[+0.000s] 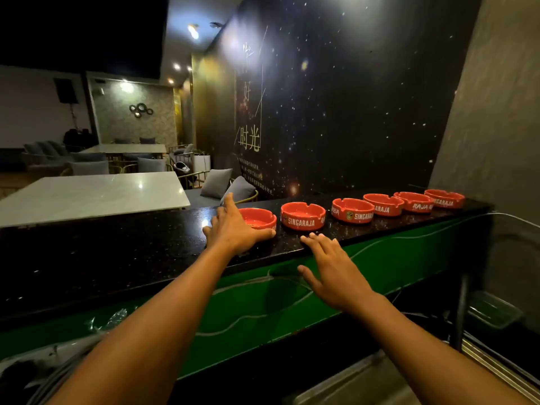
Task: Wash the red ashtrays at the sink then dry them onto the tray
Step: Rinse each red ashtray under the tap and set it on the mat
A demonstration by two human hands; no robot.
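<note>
Six red ashtrays stand in a row along the black speckled counter (117, 247), running from the middle toward its right end. The nearest ashtray (258, 218) sits at the left of the row; the second ashtray (303, 216) is just beside it with a narrow gap, and the others follow: third (352, 210), fourth (383, 204), fifth (415, 202) and sixth (444, 198), each close to its neighbour. The sixth stands near the counter's right end, by the grey wall (496, 112).

The left hand (233, 226) reaches over the counter with fingers spread and straight, its thumb lying along the near side of the nearest ashtray; whether the palm touches the rim cannot be told. It grasps nothing. The right hand (330, 267) hovers at the counter's front edge, fingers extended and loose, fingertips just short of the second ashtray, holding nothing.

Left of the row, a long stretch of counter lies bare. Below the front edge hangs a green panel (380, 267) with a thin cable across it. A steel sink rim (365, 381) shows at the lower right, and a clear plastic tray (493, 312) sits low at the far right
</note>
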